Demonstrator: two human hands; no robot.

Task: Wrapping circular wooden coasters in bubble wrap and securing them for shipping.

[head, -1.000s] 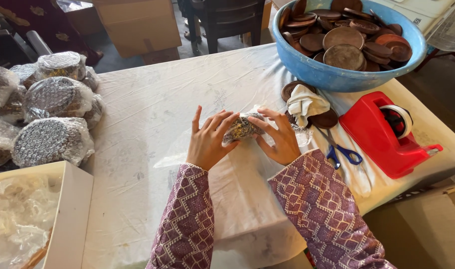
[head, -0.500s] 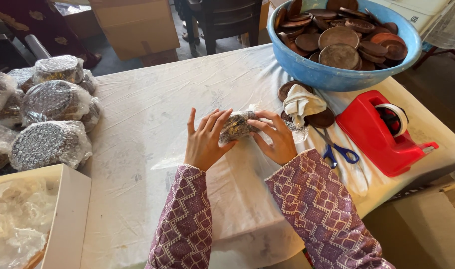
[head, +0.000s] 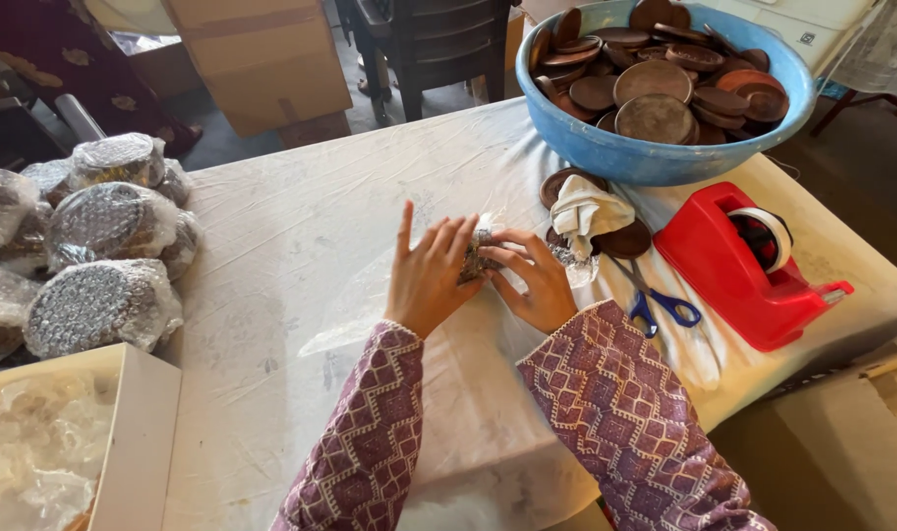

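Both of my hands close around a small bubble-wrapped bundle [head: 478, 254] at the middle of the white-covered table [head: 301, 216]. My left hand [head: 429, 275] presses its left side with fingers spread upward. My right hand [head: 532, 280] grips its right side. A loose sheet of clear wrap [head: 355, 305] trails from the bundle toward the left. Most of the bundle is hidden between my fingers.
A blue bowl [head: 655, 157] full of brown discs stands at the back right. A white cloth [head: 586, 211] on brown discs, blue-handled scissors [head: 660, 300] and a red tape dispenser [head: 743, 270] lie right of my hands. Wrapped bundles [head: 94, 256] pile at the left; a cardboard box [head: 124, 442] is at the front left.
My hands have kept turning the bundle on the spot; the fingers have shifted slightly around it. Nothing else on the table has moved.
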